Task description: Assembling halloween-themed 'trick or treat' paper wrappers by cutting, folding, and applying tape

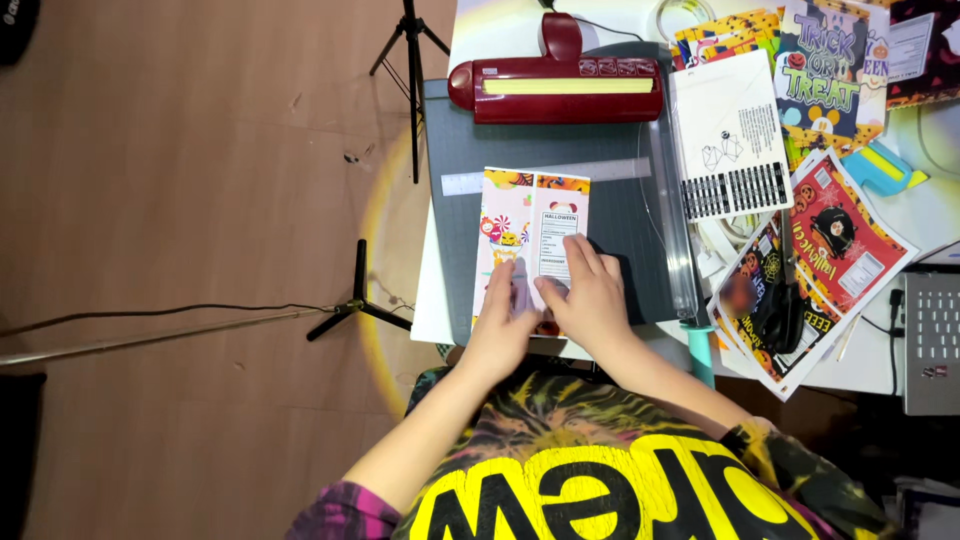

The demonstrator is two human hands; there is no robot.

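Observation:
A printed paper sheet (530,215) with orange, pink and white panels lies on a dark grey cutting board (620,215). My left hand (503,320) presses flat on the sheet's lower left part. My right hand (588,290) lies beside it, fingers spread over the sheet's lower right edge and the white panel. Both hands rest on the paper; the sheet's bottom edge is hidden beneath them. A clear ruler (600,172) lies across the board just behind the sheet.
A dark red machine (560,88) with a yellow strip stands at the board's far edge. Colourful printed sheets (830,230), black scissors (780,310) and a white card (730,135) crowd the table's right side. Tripod legs (360,300) and a cable lie on the floor at left.

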